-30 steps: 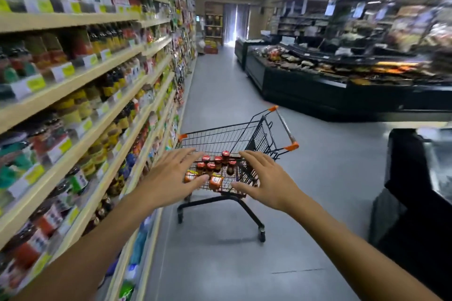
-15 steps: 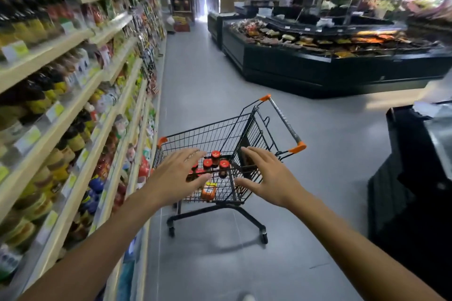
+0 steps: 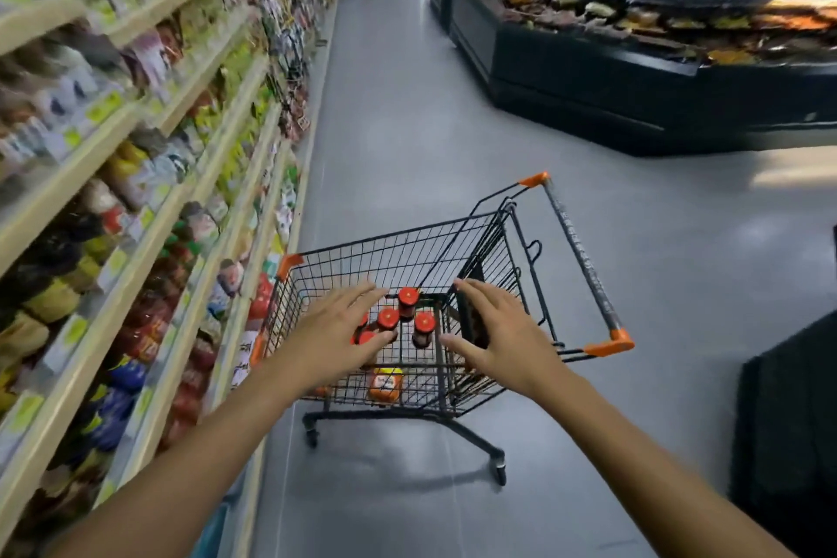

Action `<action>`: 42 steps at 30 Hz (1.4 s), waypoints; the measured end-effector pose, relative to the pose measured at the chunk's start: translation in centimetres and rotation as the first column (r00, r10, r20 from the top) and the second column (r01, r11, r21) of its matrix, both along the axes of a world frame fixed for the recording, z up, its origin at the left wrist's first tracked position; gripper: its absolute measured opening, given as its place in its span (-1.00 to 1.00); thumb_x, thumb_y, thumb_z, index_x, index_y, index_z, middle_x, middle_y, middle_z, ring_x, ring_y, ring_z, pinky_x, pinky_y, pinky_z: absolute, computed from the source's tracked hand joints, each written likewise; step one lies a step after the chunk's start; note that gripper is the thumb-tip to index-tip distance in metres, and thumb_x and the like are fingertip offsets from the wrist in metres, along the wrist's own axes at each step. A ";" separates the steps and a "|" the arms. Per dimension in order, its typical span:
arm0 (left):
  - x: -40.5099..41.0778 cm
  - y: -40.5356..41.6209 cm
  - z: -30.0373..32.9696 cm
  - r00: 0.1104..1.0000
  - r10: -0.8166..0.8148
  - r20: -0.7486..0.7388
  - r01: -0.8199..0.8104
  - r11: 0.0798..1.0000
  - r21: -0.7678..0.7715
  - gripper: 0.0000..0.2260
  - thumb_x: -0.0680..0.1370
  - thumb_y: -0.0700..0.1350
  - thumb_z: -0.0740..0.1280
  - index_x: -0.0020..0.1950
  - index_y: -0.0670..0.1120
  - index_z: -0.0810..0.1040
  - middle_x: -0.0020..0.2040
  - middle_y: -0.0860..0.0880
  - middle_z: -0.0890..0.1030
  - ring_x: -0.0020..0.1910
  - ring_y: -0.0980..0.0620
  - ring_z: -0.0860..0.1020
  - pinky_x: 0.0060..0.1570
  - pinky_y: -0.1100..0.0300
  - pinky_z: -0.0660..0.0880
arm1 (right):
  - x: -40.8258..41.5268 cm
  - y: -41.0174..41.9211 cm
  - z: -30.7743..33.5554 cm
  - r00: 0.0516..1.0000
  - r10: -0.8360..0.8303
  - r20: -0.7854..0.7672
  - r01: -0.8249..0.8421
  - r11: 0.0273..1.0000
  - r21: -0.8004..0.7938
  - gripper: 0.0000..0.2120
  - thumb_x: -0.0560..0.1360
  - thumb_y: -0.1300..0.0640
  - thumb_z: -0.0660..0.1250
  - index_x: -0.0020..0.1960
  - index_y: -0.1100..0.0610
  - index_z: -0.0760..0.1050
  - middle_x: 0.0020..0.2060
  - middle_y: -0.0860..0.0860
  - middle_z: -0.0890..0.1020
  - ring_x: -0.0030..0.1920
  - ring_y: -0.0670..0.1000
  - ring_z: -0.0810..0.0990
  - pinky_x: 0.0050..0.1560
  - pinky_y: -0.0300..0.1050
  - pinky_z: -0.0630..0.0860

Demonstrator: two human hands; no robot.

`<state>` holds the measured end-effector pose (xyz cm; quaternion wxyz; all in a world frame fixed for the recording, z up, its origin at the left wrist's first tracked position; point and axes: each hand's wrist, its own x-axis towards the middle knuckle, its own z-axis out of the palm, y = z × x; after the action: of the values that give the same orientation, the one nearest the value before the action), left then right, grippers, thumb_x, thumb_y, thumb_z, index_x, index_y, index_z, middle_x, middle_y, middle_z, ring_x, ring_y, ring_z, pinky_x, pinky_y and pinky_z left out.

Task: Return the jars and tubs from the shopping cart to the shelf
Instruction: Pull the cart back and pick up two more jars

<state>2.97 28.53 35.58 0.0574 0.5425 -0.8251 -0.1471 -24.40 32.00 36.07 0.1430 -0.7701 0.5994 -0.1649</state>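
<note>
Since the earlier frame both hands had come closer over the shopping cart [image 3: 453,249], the left hand [image 3: 337,338] and the right hand [image 3: 500,340] with fingers spread and holding nothing. Red-lidded jars [image 3: 423,328] stood upright in its basket beside an orange tub [image 3: 385,383] lying low; probably glass, heavy and breakable, best gripped round the body. Farther off, the shelf [image 3: 149,240] was crowded, and cart wires hemmed the jars.
</note>
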 end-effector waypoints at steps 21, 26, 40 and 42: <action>1.2 -28.5 -22.1 0.997 -0.076 0.005 0.070 0.940 0.335 -0.29 0.59 0.22 0.29 0.64 0.12 0.04 0.63 0.09 0.05 0.61 -0.01 0.05 0.54 -0.02 0.09 | 2.4 -25.9 -24.0 0.984 -0.170 -0.057 0.179 0.930 0.323 -0.19 0.53 -0.31 0.31 0.64 -0.02 0.10 0.56 -0.02 0.26 0.56 -0.02 0.18 0.50 -0.13 0.17; -0.4 -31.1 -29.1 0.995 -0.094 0.028 0.076 0.922 0.380 -0.29 0.57 0.21 0.33 0.63 0.09 0.10 0.63 0.06 0.10 0.60 -0.04 0.08 0.58 -0.08 0.06 | 1.8 -28.6 -30.9 0.986 -0.156 -0.057 0.166 0.909 0.383 -0.17 0.50 -0.29 0.38 0.62 0.00 0.15 0.54 -0.01 0.29 0.55 0.00 0.19 0.52 -0.03 0.24; -1.4 -32.0 -41.7 0.998 0.045 -0.053 -0.020 0.913 0.408 -0.21 0.53 0.12 0.42 0.64 0.10 0.05 0.61 0.14 0.09 0.59 0.07 0.08 0.56 -0.10 0.19 | 0.9 -32.5 -50.1 0.892 -0.434 0.127 0.247 0.702 0.668 0.13 0.34 -0.10 0.63 0.63 -0.13 -0.08 0.61 -0.07 0.14 0.59 0.00 0.17 0.51 0.07 0.29; -1.2 -31.8 -42.2 0.995 0.092 -0.047 -0.063 0.899 0.433 -0.20 0.54 0.13 0.41 0.64 0.14 -0.01 0.62 0.16 0.02 0.61 0.07 0.02 0.54 -0.09 0.18 | 1.1 -32.7 -51.9 0.861 -0.474 0.184 0.231 0.687 0.689 0.11 0.30 -0.03 0.67 0.60 -0.14 -0.01 0.57 -0.08 0.24 0.54 -0.01 0.26 0.50 0.07 0.33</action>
<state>1.76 -3.22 -6.64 -0.0308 0.5691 -0.7475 -0.3413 -23.32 -0.73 -15.83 0.4673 -0.4984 0.7224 -0.1064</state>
